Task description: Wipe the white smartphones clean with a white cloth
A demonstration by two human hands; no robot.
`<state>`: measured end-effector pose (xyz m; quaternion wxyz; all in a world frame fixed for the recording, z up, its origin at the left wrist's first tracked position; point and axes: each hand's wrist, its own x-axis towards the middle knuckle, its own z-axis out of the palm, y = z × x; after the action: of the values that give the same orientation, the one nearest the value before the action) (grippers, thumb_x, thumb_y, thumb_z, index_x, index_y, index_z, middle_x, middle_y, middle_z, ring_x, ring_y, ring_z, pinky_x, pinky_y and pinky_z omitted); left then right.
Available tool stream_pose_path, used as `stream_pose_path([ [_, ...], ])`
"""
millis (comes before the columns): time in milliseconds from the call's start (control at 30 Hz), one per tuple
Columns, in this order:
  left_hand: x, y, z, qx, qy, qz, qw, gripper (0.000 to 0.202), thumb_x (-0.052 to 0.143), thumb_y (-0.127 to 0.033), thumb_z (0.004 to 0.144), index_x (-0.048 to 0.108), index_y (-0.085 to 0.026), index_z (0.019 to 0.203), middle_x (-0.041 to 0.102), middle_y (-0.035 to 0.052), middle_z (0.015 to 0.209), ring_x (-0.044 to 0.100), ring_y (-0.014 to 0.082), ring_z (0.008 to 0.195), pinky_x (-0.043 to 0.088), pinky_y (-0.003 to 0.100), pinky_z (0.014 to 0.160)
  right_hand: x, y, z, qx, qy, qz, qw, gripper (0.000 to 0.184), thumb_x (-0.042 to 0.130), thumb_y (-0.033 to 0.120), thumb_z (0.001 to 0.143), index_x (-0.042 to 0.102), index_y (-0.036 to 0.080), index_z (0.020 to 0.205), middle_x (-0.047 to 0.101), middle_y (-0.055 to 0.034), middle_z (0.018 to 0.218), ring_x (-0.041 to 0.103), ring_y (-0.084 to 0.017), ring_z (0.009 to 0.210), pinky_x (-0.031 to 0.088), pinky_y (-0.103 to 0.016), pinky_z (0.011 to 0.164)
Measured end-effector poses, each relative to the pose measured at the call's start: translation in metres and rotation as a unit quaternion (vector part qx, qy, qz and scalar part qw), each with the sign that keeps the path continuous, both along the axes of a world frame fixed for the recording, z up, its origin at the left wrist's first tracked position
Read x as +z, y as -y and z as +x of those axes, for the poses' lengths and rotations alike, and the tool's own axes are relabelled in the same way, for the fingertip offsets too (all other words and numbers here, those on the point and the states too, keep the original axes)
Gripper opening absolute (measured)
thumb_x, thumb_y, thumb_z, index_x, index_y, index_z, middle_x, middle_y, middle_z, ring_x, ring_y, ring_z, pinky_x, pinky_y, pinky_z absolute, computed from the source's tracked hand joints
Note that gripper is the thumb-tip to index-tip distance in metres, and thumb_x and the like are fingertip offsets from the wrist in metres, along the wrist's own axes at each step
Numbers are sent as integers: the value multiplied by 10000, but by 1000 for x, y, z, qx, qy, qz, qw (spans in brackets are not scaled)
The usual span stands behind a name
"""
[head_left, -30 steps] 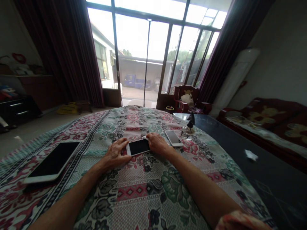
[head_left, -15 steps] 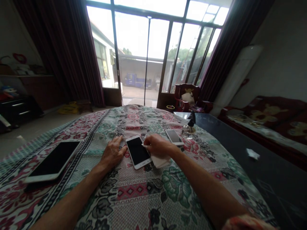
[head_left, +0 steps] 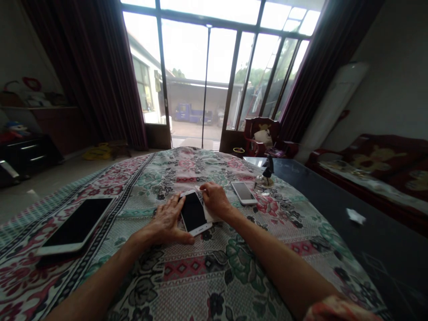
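A white smartphone (head_left: 194, 214) with a dark screen lies face up on the flowered tablecloth (head_left: 187, 267). My left hand (head_left: 169, 219) is spread along its left side, fingertips at the upper left edge and thumb near the lower edge. At the phone's right edge my right hand (head_left: 214, 199) is closed on a pale tissue (head_left: 209, 217), part of which hangs below the fingers. Just right of that hand a smaller white phone (head_left: 244, 193) lies on the cloth. Far to the left rests a larger white-framed phone or tablet (head_left: 76, 225), dark screen up.
A small dark figurine on a clear base (head_left: 266, 174) stands at the table's right rim. Beyond it, a crumpled white tissue (head_left: 355, 216) lies on a dark glossy surface (head_left: 321, 200). Behind are a wooden armchair (head_left: 262, 133), a sofa (head_left: 384, 156) and glass doors (head_left: 187, 89).
My left hand has moved right, spreading along the phone's left edge. My right hand has moved slightly up and off the screen to its right edge, tissue still held.
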<state>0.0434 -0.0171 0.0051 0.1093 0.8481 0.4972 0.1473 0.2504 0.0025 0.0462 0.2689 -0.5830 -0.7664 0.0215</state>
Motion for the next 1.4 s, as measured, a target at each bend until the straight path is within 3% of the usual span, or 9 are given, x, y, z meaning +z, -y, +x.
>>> stream_pose_path([
  [200,10,-1,2,-27,45,-38,998,1200,768,-563,515,195,-187,1500,224,195,1555,171,455,1410,198,623,1114,-4,-7,1,43,16,-23,999,228,564,207,832,701,151,1005,711,-109,1035,630,-212,959,432,-291,887],
  [400,21,0,2,-29,92,-66,993,1170,768,-517,570,147,-192,1506,167,144,1580,109,399,1438,172,540,1167,4,-12,-3,23,-43,-66,997,425,514,57,760,666,184,1136,703,-63,1120,635,-188,1005,434,-241,871],
  [633,25,3,9,5,37,-59,998,1115,743,-479,592,204,-23,1455,144,257,1557,101,372,1444,163,479,1169,6,-15,-5,12,-56,-71,996,409,510,60,783,659,170,1147,708,-64,1107,640,-187,1002,433,-237,874],
  [767,26,3,12,16,7,-56,998,1120,733,-497,599,206,17,1443,136,286,1547,78,366,1447,147,474,1169,2,-17,-5,24,-60,-62,996,434,507,38,774,652,180,1158,703,-59,1124,637,-185,1026,431,-244,906],
  [967,28,4,12,21,14,-66,998,1103,736,-493,602,201,-28,1448,144,263,1555,102,369,1445,184,503,1157,0,-21,-8,6,-85,-27,996,379,500,63,813,649,178,1143,694,-58,1146,632,-182,1039,431,-258,932],
  [1067,28,4,12,15,17,-60,998,1097,734,-499,600,212,-25,1441,182,258,1549,144,358,1441,179,463,1167,-2,-20,-10,23,-82,-33,996,393,494,54,819,632,181,1165,693,-56,1149,631,-175,1054,436,-260,935],
  [1400,22,2,11,21,56,-59,996,1118,748,-521,558,245,-109,1467,246,212,1543,173,389,1430,200,497,1161,0,4,-1,43,5,-51,998,376,492,56,777,695,187,1066,724,-98,1032,658,-212,958,476,-313,850],
])
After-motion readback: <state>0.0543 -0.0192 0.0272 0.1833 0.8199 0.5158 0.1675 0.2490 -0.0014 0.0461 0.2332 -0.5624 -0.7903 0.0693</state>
